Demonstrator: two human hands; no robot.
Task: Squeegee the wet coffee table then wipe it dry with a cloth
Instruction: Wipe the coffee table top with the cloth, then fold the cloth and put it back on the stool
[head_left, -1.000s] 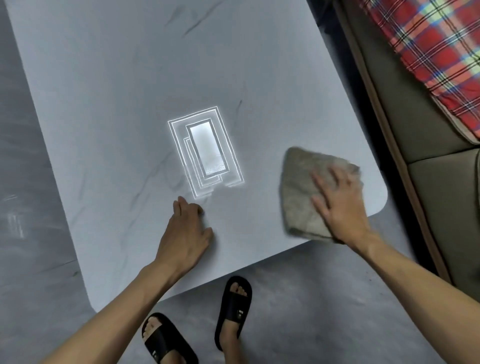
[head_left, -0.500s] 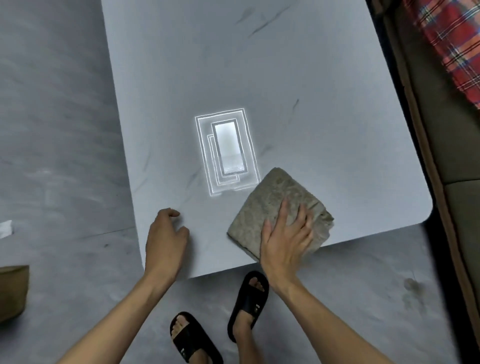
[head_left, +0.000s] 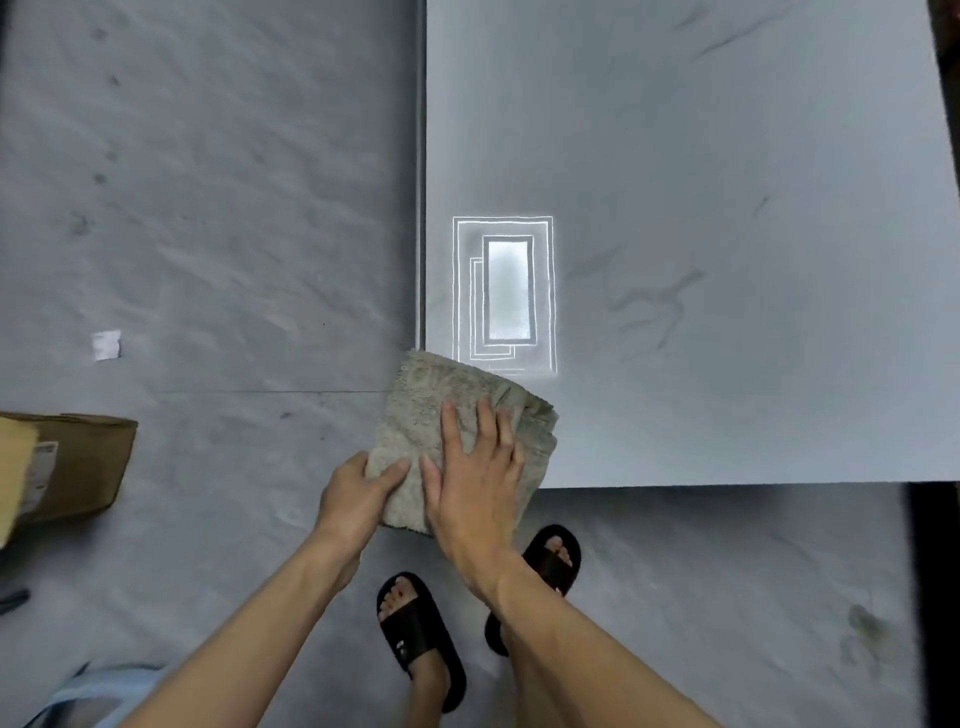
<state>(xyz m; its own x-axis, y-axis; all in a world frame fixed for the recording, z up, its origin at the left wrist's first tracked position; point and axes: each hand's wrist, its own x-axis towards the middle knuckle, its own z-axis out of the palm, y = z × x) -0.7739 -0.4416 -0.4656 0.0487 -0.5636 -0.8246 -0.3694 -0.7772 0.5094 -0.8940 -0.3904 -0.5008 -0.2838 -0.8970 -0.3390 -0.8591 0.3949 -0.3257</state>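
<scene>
The cloth, a folded grey-green towel, sits on the near left corner of the counter. Its left and near edges spill past that corner and hang over the floor. Its long side runs roughly from 12 to 6 o'clock with a slight lean. The right hand lies flat on the middle of the cloth, fingers straight, spread and pointing to about 12 o'clock. It presses down rather than grips. The left hand is at the cloth's 8 o'clock edge, off the counter, with its thumb laid on top of the overhanging part. The rest of its fingers seem to curl under the cloth, so it looks like a pinch on that loose edge, though the underside is hidden. What matters for the next stroke is direction. From the cloth, nearly all the bare counter lies between 12 and 3 o'clock, while 6 and 9 o'clock offer only floor. The bright light reflection on the top is just past the cloth at 12 o'clock. The right hand already bears on the cloth and is the one over the counter, so it is the better placed to push away or sweep right. The left can only steady or gather the hanging part. No squeegee is in view, so this reads as the drying stage. A cardboard box stands on the floor well off at 9 o'clock, and the person's sandals are at 6 o'clock.
</scene>
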